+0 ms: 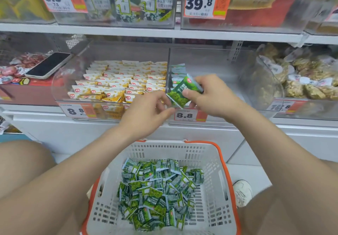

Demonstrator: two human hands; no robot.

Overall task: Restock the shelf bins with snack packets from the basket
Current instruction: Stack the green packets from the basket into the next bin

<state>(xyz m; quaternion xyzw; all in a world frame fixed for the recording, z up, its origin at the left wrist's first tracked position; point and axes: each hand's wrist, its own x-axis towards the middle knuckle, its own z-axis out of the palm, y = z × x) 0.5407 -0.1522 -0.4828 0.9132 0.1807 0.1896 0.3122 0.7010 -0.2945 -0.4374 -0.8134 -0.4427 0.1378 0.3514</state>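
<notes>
Hands meet just above the middle of the view, in front of the shelf's lower row. The right hand [210, 95] grips one green packet [180, 93]: its thumb is pressed on the printed face and its fingers are curled round the back and top edge, so the packet tilts with its upper end toward 1 o'clock. The left hand [146, 114] comes in from 8 o'clock with its fingers bent and close together, their tips at the packet's lower left corner. I cannot tell whether they pinch it or only touch it.

The held packet hangs in the air before the front wall of the right clear bin [210, 66], just above the price tag [184, 115] reading 8.8. A few green packets [178, 71] stand against that bin's left wall, at 11 o'clock from the held one.

At 9 o'clock of the hands, the left clear bin [64, 88] holds rows of yellow packets [117, 81]. Farther toward 9 o'clock, a phone [48, 65] lies screen up on red-wrapped sweets.

At 6 o'clock, between the person's knees, sits the basket [210, 154], white with an orange rim, with a heap of loose green packets [157, 192] on its floor. A white shoe [242, 191] shows at its 3 o'clock side.
</notes>
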